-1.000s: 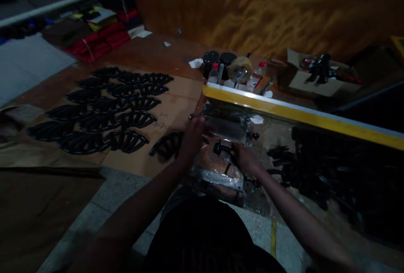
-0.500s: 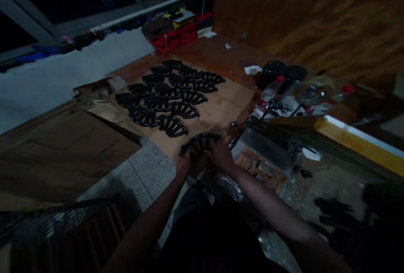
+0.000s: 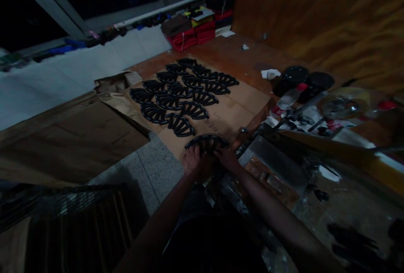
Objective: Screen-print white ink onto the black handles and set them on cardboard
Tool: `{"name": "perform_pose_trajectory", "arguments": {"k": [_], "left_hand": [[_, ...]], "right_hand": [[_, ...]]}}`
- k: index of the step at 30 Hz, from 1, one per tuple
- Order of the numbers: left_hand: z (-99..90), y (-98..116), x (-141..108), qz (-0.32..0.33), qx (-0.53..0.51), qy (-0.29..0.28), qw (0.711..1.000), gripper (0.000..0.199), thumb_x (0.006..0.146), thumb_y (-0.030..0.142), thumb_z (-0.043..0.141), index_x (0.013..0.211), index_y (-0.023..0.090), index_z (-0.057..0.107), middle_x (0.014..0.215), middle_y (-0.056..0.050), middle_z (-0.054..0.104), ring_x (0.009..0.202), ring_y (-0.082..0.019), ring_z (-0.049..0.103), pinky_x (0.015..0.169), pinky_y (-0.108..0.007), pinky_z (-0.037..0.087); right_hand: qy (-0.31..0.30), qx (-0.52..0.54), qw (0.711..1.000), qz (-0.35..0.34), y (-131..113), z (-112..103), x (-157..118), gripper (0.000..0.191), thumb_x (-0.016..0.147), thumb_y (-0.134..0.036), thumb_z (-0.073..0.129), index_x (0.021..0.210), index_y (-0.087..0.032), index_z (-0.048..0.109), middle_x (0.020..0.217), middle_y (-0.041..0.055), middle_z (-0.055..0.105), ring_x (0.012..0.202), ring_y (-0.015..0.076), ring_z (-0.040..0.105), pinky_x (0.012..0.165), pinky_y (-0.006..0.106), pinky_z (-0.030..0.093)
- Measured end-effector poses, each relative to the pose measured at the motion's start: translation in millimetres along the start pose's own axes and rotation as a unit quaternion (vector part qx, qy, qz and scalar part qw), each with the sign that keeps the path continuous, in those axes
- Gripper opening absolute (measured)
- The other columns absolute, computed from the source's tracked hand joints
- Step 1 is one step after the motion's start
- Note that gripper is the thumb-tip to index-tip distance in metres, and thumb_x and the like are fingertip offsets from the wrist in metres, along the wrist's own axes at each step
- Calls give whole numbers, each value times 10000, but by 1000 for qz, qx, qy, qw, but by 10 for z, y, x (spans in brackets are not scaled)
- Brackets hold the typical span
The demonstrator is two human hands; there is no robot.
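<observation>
A curved black ribbed piece (image 3: 206,141) lies at the near edge of the cardboard sheet (image 3: 243,104), between my hands. My left hand (image 3: 192,160) touches its left part, fingers spread over the near side. At its right end is my right hand (image 3: 227,158), with fingers bent at the piece; the dim light hides whether they grip it. Several similar black fan-shaped pieces (image 3: 181,123) lie in overlapping rows farther back on the cardboard.
On the right are a bottle with a red cap (image 3: 288,98), black round containers (image 3: 295,77), a tape roll (image 3: 345,102) and a metal plate (image 3: 277,159). Folded red cloth (image 3: 184,39) lies at the back. Brown cardboard (image 3: 78,138) is at left.
The view has shifted, so the scene appears farther right. My left hand has changed from gripping the piece's left end to spread fingers along its near side. The piece now looks flatter.
</observation>
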State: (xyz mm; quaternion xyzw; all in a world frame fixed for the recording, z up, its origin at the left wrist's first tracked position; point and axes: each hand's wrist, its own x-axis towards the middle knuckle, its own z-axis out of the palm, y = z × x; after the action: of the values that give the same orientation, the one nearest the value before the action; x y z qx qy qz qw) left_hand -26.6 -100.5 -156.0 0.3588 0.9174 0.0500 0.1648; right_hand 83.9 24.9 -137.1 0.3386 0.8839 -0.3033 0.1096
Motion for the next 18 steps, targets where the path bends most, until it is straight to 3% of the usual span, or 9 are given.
{"name": "perform_pose_trajectory", "arguments": {"k": [3, 8, 11, 14, 18], "left_hand": [[197, 179, -71, 69, -11, 32, 997, 553, 948, 468, 452, 1483, 328, 432, 1568, -78, 402, 1395, -327, 387, 1080, -491, 395], [332, 354, 59, 34, -1, 23, 999, 554, 953, 417, 452, 1499, 337, 409, 1589, -71, 371, 1415, -372, 342, 1071, -577, 365], [267, 343, 83, 29, -2, 18, 999, 528, 943, 405, 473, 1466, 328, 467, 1571, -67, 403, 1407, -364, 351, 1085, -579, 350], [124, 280, 81, 68, 13, 17, 997, 532, 932, 390, 500, 1458, 315, 482, 1564, -69, 415, 1409, -376, 344, 1095, -587, 331], [-193, 319, 347, 130, 46, 38, 990, 514, 937, 369, 491, 1443, 283, 506, 1552, -93, 430, 1405, -400, 341, 1077, -596, 341]], "right_hand": [[-1, -1, 1000, 13, -2, 3, 2, 393, 1026, -390, 401, 1210, -171, 672, 1166, 121, 716, 1069, 216, 672, 887, 291, 469], [2, 0, 1000, 16, -56, 12, 24, 431, 1035, -393, 361, 1183, -153, 687, 1143, 141, 722, 1055, 222, 680, 880, 299, 476], [6, 3, 1000, 18, -72, 16, 12, 422, 1030, -379, 380, 1141, -131, 703, 1122, 150, 727, 1054, 231, 681, 896, 309, 477], [6, 35, 999, 10, -81, -17, -33, 384, 1017, -353, 414, 1139, -135, 705, 1123, 138, 730, 1057, 236, 682, 918, 324, 482], [82, 149, 985, -36, -88, -170, -95, 374, 969, -272, 479, 1290, -152, 631, 1303, 131, 653, 1216, 236, 605, 1043, 366, 440]]}}
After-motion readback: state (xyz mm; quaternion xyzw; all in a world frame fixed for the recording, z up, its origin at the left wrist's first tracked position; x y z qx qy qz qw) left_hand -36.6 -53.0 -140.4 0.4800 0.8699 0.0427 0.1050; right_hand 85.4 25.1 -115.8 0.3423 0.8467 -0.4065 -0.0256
